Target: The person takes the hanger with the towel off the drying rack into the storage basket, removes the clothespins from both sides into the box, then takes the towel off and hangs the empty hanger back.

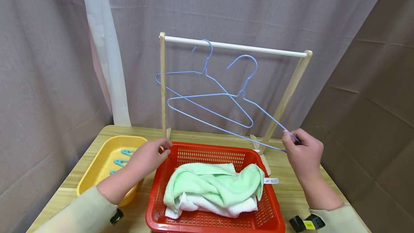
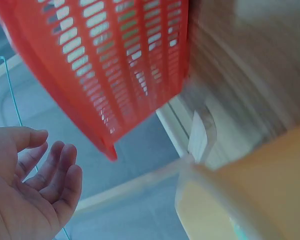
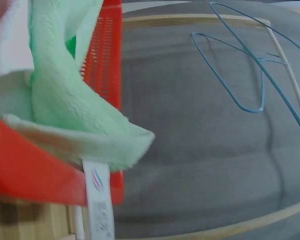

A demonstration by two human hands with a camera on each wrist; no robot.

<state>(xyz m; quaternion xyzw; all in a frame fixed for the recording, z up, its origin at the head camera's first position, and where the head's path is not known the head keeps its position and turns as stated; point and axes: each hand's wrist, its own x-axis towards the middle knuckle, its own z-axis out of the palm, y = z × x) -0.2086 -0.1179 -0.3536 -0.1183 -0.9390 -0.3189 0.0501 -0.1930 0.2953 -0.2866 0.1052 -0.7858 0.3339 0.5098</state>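
Observation:
My right hand (image 1: 304, 150) pinches the lower right corner of a blue wire clothes hanger (image 1: 207, 124), which is held up in front of the rack. A second blue hanger (image 1: 237, 105) hangs by its hook from the rack's white rod (image 1: 268, 50). Near the left rim of a red basket (image 1: 210, 146), my left hand (image 1: 152, 155) is raised with loosely bent fingers and holds nothing; the left wrist view shows its palm (image 2: 20, 205). Inside the basket lie a green towel (image 1: 216, 186) and a white towel (image 1: 207, 204). A white label (image 1: 271, 181) pokes over the right rim.
A yellow tray (image 1: 97, 168) with several teal clothespins (image 1: 120, 162) stands left of the basket, partly behind my left forearm. The rack's wooden posts (image 1: 286, 96) rise behind the basket on the wooden table (image 1: 297, 179). Grey curtains (image 1: 136, 17) close off the back.

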